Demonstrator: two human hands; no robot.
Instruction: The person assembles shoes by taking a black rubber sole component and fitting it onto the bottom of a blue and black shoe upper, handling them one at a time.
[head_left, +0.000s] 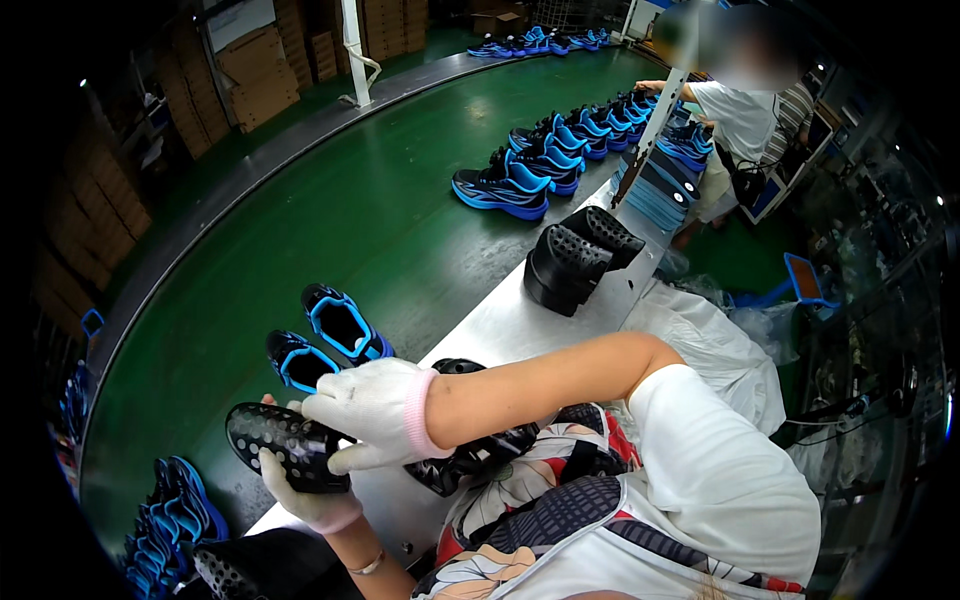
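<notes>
A black sole-shaped piece (280, 440) with light round dots over its face lies tilted between my two white-gloved hands. My left hand (305, 497) grips it from below, the thumb pressed on the dotted face. Over its right end my right hand (370, 408) is closed, with the thumb along the near side. Just beyond stand two black-and-blue sneakers (352, 325), openings up, on the green surface. Shiny black objects (470, 455) sit partly hidden under my right forearm; their kind is unclear.
Two black blocks with dotted tops (568, 262) stand on the metal ledge (490, 330). Beyond are stacked blue insoles (655, 195) and rows of sneakers (503, 188). More sneakers (170, 520) stand lower left. A co-worker (745, 115) reaches toward the far shoes. White sheeting (715, 350) hangs at right.
</notes>
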